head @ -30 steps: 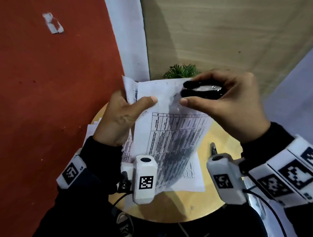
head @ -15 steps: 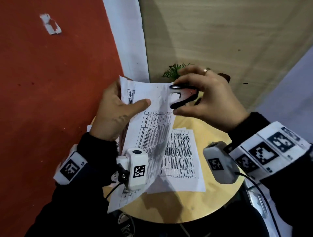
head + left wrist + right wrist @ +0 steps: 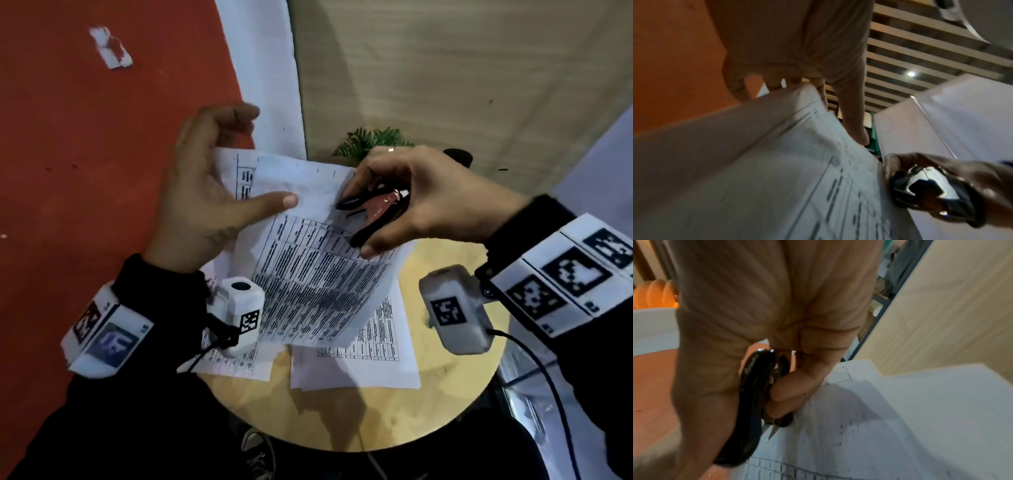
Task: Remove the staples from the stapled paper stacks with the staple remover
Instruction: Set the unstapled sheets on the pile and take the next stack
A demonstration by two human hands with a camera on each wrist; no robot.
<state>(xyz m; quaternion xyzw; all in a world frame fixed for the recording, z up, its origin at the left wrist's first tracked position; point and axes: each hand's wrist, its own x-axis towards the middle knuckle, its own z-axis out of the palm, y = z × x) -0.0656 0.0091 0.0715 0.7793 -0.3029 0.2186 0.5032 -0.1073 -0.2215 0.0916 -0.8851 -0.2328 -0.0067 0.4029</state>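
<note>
My left hand (image 3: 239, 205) holds a stapled paper stack (image 3: 308, 274) printed with tables above the round table. Its thumb lies on the top sheet and its fingers curl over the top edge (image 3: 777, 84). My right hand (image 3: 418, 209) grips a black staple remover (image 3: 373, 212) with metal jaws. The jaws sit at the stack's upper right corner, on the top sheet. The right wrist view shows the staple remover (image 3: 752, 402) pointing down onto the paper (image 3: 879, 426). The staple itself is not visible.
A round wooden table (image 3: 445, 404) lies below, with more printed sheets (image 3: 370, 359) on it. A small green plant (image 3: 370, 140) stands at its far edge. A red surface (image 3: 85, 154) fills the left side, a pale wood panel (image 3: 445, 68) the back.
The held stack has swung flatter and wider toward the right. My right hand moved the staple remover down to the stack's right corner. My left fingers rose above the top edge.
</note>
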